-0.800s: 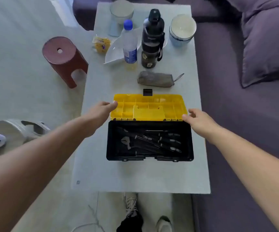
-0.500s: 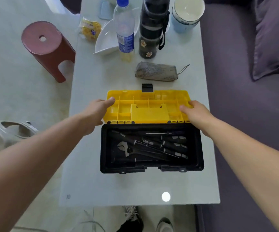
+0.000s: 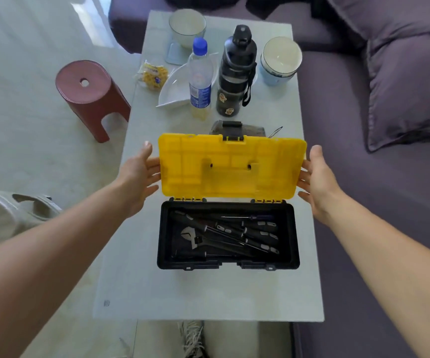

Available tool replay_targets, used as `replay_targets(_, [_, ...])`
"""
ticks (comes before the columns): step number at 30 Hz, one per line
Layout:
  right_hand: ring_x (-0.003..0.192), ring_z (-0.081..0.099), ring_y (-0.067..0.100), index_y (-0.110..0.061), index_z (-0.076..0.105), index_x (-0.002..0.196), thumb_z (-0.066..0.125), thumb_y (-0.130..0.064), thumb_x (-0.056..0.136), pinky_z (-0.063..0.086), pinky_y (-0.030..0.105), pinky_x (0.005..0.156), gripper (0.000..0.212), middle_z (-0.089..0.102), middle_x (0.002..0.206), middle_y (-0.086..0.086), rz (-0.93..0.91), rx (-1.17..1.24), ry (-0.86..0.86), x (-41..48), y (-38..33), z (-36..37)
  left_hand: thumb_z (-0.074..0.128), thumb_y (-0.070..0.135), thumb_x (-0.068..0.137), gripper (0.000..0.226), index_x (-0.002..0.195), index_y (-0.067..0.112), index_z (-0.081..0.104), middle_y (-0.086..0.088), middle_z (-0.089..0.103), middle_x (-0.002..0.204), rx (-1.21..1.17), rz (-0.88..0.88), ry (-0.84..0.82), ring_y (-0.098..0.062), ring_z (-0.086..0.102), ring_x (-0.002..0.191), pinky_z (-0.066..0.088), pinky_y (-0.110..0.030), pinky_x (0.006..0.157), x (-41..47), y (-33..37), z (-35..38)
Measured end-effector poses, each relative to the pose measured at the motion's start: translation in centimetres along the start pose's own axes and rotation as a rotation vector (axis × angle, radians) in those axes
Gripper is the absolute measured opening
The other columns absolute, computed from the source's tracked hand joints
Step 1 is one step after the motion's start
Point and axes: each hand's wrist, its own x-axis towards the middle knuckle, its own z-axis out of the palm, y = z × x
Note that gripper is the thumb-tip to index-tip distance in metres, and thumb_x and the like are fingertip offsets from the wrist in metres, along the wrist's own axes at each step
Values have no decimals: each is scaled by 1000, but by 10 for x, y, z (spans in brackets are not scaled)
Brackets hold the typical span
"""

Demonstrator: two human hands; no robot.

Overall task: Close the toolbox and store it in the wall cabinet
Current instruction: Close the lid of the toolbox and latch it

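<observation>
A black toolbox [image 3: 228,264] sits on the pale table [image 3: 208,295], its tray showing a wrench and several screwdrivers. Its yellow lid [image 3: 230,166] stands raised on the far hinges, tilted up towards me, with a black latch at its top edge. My left hand [image 3: 139,174] presses the lid's left edge, fingers spread behind it. My right hand [image 3: 317,177] holds the lid's right edge the same way. No wall cabinet is in view.
Behind the lid lie a grey pouch [image 3: 256,130], a black flask [image 3: 236,73], a water bottle [image 3: 199,78], a white dish [image 3: 175,86] and two bowls [image 3: 281,59]. A red stool [image 3: 90,96] stands left; a purple sofa [image 3: 389,177] runs along the right.
The yellow lid was lying flat open on the table; both hands have taken its side edges and swung it up to a raised, near-upright tilt.
</observation>
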Motion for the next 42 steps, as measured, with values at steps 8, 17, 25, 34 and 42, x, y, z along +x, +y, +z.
replay_targets(8, [122,48,14,-21,34,144,28,-75,85,27,44,107,81,49,140,0,-37,-1,-30,-56,20,-21,35,61,89,68,133,11,49,-8,52,140,-4,94,-3,-19,47,128,28,-42,113,-68,-34,-8])
replay_targets(17, [107,49,-1,-30,33,144,44,-54,93,32,24,92,57,51,129,-18,-173,-269,-190,-92,113,-32,52,49,87,50,125,17,59,-2,52,138,274,134,67,-16,42,127,27,-32,101,-96,-123,-17])
replay_targets(25, [138,26,33,-33,2,149,43,-53,94,23,54,112,71,22,157,0,-201,-545,-94,-83,146,-18,40,51,91,52,119,14,62,-20,42,146,1075,273,149,-30,26,142,30,-50,109,-83,-128,-11])
replay_targets(34, [114,52,10,-14,46,135,59,-18,91,38,27,92,45,55,130,-3,118,287,279,-181,169,57,67,66,63,119,146,32,-11,3,-9,161,1477,726,-125,-20,-7,147,2,-48,119,-54,-88,58])
replay_targets(42, [109,58,23,-10,65,109,53,-24,95,39,38,97,24,66,112,10,453,939,11,-158,144,115,66,75,51,118,146,31,12,8,21,157,1493,703,-152,-16,11,146,11,-46,118,-33,-98,56])
